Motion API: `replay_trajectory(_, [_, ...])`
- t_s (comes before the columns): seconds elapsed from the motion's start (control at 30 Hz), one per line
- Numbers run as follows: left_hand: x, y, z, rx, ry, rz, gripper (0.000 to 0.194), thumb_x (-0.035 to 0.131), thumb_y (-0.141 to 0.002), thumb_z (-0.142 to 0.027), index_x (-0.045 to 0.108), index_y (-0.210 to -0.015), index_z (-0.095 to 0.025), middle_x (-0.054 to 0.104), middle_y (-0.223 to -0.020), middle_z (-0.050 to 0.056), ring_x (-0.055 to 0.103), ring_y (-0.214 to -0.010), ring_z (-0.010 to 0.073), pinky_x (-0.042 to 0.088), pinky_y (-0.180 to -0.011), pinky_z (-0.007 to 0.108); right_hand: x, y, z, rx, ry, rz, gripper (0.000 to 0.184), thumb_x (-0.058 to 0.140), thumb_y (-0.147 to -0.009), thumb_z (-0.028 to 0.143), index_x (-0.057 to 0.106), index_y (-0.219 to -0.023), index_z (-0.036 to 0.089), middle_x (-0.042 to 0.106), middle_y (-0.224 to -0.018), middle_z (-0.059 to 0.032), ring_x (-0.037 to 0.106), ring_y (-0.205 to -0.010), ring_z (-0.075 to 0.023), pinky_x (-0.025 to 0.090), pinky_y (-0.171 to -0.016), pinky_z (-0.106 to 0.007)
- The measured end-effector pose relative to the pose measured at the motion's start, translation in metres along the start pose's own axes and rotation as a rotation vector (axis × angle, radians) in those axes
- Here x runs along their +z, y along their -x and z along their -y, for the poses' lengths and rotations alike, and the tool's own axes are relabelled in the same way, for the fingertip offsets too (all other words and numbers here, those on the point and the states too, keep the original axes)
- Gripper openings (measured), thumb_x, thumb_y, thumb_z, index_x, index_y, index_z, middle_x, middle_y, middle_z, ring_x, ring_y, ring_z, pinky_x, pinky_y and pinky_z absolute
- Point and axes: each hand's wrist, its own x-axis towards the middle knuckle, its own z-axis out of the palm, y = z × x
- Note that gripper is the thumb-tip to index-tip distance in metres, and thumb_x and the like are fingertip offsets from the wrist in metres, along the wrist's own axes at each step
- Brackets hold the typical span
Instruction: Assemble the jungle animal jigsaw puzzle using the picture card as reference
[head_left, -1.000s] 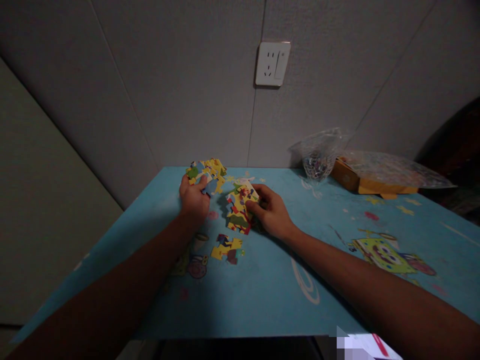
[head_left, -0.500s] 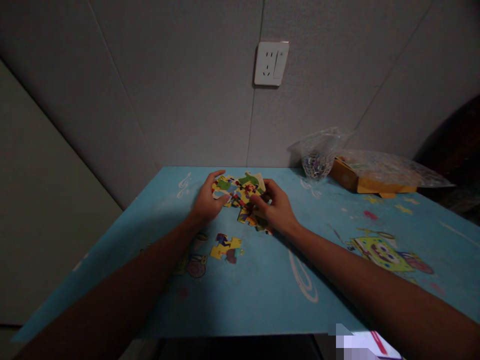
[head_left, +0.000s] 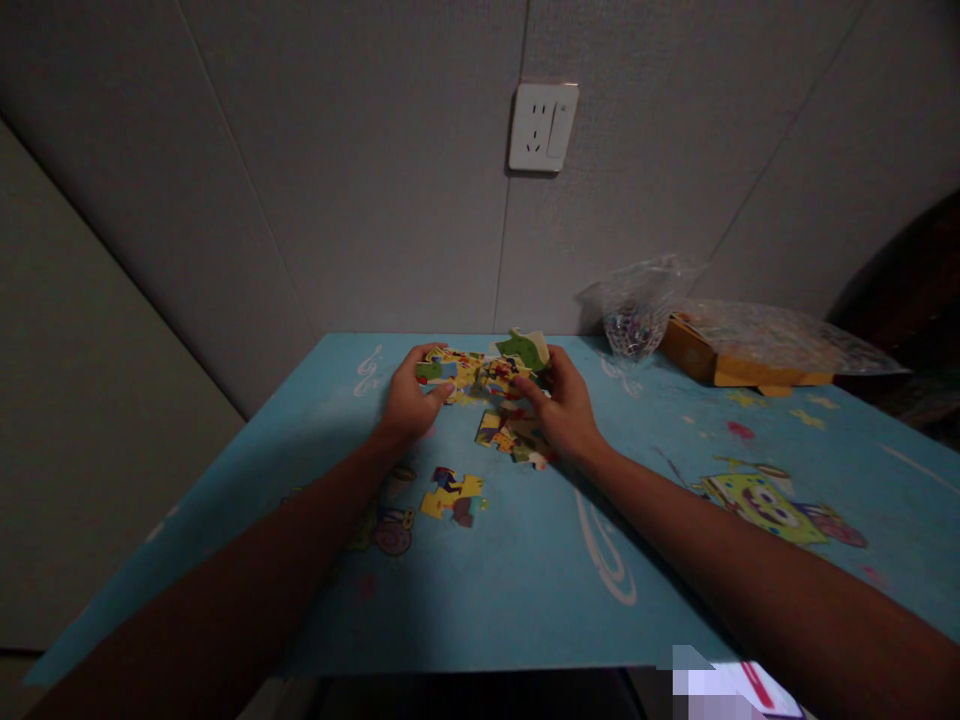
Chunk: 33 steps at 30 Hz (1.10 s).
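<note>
A colourful cluster of joined jigsaw pieces is held between both my hands, just above the far middle of the blue cartoon-printed table. My left hand pinches its left end with fingers closed. My right hand grips its right end, where a green piece sticks up. Below the right hand more joined pieces hang down or lie on the table. A small separate group of pieces lies nearer to me.
At the back right, a clear plastic bag of small pieces stands next to a yellow box under plastic wrap. A wall socket is above the table. A dark object fills the far right.
My left hand brought its group of pieces rightward from the table's far left to meet the group in my right hand. Both groups now sit together between the hands.
</note>
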Motion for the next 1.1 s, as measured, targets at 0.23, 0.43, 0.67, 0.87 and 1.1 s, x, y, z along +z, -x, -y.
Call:
replay_trajectory(0.23, [0.005,0.0,0.006,-0.032,-0.112,0.112,0.05,0.068,-0.068,-0.013,0.059,-0.117,-0.018,0.069,-0.11,0.008,0.067,-0.096,0.0222,0.052,-0.093,0.038,-0.006,-0.007,-0.011,0.08,0.2,0.229,0.04,0.06,-0.081,0.028,0.055,-0.119,0.017,0.069,-0.1,-0.0064,0.063,-0.087,-0.0219,0.049,-0.081,-0.037])
replay_trajectory(0.43, [0.006,-0.001,0.008,-0.05,-0.139,0.084,0.046,0.072,-0.067,-0.016,0.06,-0.111,-0.019,0.07,-0.109,0.006,0.067,-0.098,0.0229,0.051,-0.095,0.039,-0.002,-0.008,-0.015,0.048,0.175,0.264,0.033,0.057,-0.084,0.031,0.056,-0.114,0.018,0.069,-0.098,-0.0052,0.063,-0.088,-0.0212,0.05,-0.081,-0.036])
replay_trajectory(0.67, [0.004,-0.002,0.006,-0.005,0.029,0.175,0.06,0.077,-0.065,-0.025,0.058,-0.121,-0.017,0.069,-0.113,0.008,0.066,-0.102,0.0234,0.051,-0.096,0.038,0.001,-0.001,-0.012,0.004,0.078,0.362,0.042,0.052,-0.087,0.03,0.05,-0.128,0.021,0.066,-0.107,-0.0062,0.063,-0.088,-0.0208,0.054,-0.081,-0.038])
replay_trajectory(0.87, [0.007,0.002,0.005,0.023,-0.042,0.205,0.056,0.079,-0.065,-0.024,0.061,-0.119,-0.018,0.068,-0.12,0.009,0.065,-0.108,0.0254,0.049,-0.1,0.041,0.001,0.0,-0.007,-0.149,0.224,0.357,0.057,0.053,-0.082,0.021,0.044,-0.138,0.019,0.053,-0.138,-0.0154,0.051,-0.125,-0.0275,0.039,-0.108,-0.05])
replay_trajectory(1.1, [0.005,0.001,0.0,0.027,-0.089,0.203,0.049,0.078,-0.068,-0.028,0.064,-0.114,-0.018,0.071,-0.116,0.008,0.067,-0.106,0.0245,0.05,-0.098,0.039,-0.001,-0.003,-0.003,-0.043,0.366,0.319,0.047,0.059,-0.081,0.026,0.053,-0.127,0.019,0.067,-0.107,-0.0084,0.06,-0.095,-0.0236,0.048,-0.089,-0.04])
